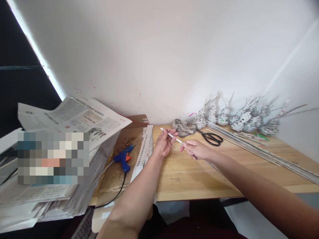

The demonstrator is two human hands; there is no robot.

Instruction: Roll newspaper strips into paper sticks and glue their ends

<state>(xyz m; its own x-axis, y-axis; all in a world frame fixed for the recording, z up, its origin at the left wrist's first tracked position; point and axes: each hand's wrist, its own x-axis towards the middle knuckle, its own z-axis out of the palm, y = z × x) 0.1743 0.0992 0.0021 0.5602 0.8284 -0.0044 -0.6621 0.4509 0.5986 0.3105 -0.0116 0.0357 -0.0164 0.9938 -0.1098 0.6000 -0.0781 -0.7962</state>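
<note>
Over the middle of the table I hold a thin white rolled paper tube (178, 140), slanting from upper left to lower right. My left hand (164, 143) is palm up, its fingers curled around the upper part of the tube, whose end sticks out past the thumb. My right hand (196, 150) pinches the lower end between thumb and fingers. Left of my left forearm lies a stack of newspaper strips (144, 151). Black-handled scissors (211, 137) rest beyond my right hand, close to a crumpled grey-brown bundle (184, 127) whose kind I cannot make out.
A blue glue gun (123, 158) with a cord lies on cardboard (109, 181) at left, beside a tall newspaper pile (74, 199). Several woven paper gourd shapes (240, 121) stand along the wall at right. Long paper rods (269, 156) run toward the right edge of the wooden table (189, 186).
</note>
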